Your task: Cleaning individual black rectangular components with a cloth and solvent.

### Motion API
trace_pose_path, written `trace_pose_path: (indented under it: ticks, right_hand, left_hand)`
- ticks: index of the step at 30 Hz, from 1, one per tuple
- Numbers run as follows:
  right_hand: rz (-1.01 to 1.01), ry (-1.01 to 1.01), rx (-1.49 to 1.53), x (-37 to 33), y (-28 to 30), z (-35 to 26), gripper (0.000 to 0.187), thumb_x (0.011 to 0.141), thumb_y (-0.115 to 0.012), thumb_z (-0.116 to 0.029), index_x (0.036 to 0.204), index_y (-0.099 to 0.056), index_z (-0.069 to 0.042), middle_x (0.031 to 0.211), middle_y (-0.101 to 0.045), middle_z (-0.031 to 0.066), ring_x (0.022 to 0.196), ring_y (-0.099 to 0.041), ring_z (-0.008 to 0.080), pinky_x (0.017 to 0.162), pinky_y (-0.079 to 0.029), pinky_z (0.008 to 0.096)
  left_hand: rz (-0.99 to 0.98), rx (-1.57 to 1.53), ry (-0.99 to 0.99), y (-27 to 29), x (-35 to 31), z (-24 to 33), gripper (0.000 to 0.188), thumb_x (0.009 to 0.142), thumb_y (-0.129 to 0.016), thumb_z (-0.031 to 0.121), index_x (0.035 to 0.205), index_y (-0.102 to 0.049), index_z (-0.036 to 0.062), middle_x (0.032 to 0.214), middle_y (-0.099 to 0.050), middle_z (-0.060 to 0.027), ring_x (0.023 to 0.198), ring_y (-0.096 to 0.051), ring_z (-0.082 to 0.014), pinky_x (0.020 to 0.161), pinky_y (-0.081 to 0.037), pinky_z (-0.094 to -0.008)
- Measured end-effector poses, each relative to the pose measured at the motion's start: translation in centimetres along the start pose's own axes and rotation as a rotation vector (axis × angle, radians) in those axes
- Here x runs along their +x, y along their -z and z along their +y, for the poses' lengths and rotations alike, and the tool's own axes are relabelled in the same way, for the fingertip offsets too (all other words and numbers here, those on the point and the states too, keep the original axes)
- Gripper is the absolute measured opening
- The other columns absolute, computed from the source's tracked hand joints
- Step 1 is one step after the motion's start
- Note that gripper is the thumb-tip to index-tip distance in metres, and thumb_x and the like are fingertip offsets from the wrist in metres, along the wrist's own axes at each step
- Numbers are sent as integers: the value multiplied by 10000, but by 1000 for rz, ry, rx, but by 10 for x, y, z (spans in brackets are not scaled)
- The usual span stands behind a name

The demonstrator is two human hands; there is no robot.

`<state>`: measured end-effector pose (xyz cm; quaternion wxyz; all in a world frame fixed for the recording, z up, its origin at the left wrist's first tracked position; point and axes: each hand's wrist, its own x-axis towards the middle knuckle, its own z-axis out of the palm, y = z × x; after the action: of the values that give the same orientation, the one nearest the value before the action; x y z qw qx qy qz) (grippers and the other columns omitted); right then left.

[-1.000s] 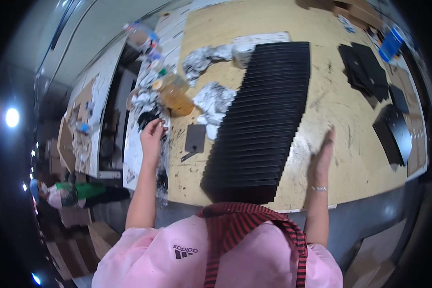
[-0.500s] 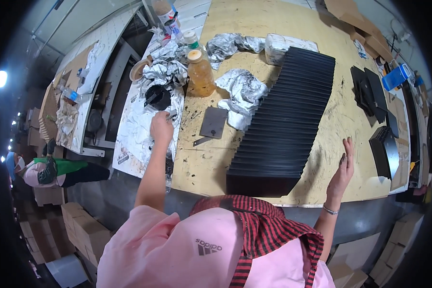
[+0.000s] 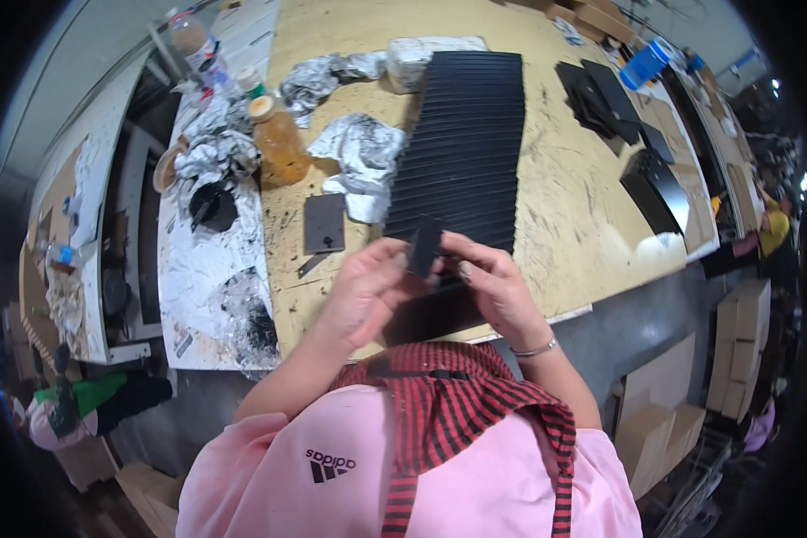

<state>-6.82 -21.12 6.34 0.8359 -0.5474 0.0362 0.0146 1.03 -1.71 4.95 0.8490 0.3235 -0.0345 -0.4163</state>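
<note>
My left hand (image 3: pixel 368 291) and my right hand (image 3: pixel 502 282) meet over the near part of the black stack. Between their fingertips is a small black flat rectangular piece (image 3: pixel 425 246), held tilted up. Under and beyond it runs a long row of thin black panels (image 3: pixel 462 125), packed edge to edge; my hands hide some of its near end. Left of the stack lies a dark grey square plate (image 3: pixel 324 221) with a black blob near its lower edge. A thin dark strip (image 3: pixel 310 265) lies just below the plate.
A black cup (image 3: pixel 213 208) stands on stained white sheeting at left, by crumpled rags (image 3: pixel 215 148) and a bottle of amber liquid (image 3: pixel 280 143). A white rag (image 3: pixel 359 157) touches the stack's left side. Loose black panels (image 3: pixel 655 193) lie at right. Co-workers stand farther off.
My left hand has come from beside the black cup to the middle. My right hand has moved in from the right, and both now hold the small black piece. The view has shifted rightward.
</note>
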Motion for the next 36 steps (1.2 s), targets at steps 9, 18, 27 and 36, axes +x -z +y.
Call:
trace_pose_path:
  ticks: [9,18,27,36]
  right_hand:
    - [335,11,304,-51,35,-7,297,929,-658,-111,1172,-641,60,1077,-700,103,966,-666,152,897,-529,277]
    - [598,24,-301,-80,125,24,329,857,-689,3,1183,-649,37,993,-661,33,909,-619,105,807,-526,257]
    - [425,221,-477,-54,146,34,323,772,-720,26,1090,-670,11,949,-636,60,776,-561,108,715,-489,241]
    - [274,95,-343,-68,165,43,315,781,-698,40,1094,-668,22,958,-659,55,852,-627,114,782,-524,244]
  left_hand:
    - [-77,658,2,-32,12,-45,196,982,-607,100,1147,-620,-5,1081,-708,-135,963,-697,-209,856,-567,-332]
    - [37,2268,-577,-35,44,-77,712,825,-737,372,1446,-492,125,1514,-470,-65,1388,-422,-271,1130,-316,-536]
    - [60,2454,-635,-35,42,-79,698,830,-698,384,1444,-510,110,1476,-525,-76,1360,-485,-300,1092,-370,-543]
    - [-121,2502,-642,-33,42,-69,713,850,-677,400,1453,-491,67,1490,-502,-134,1382,-459,-352,1115,-341,-547]
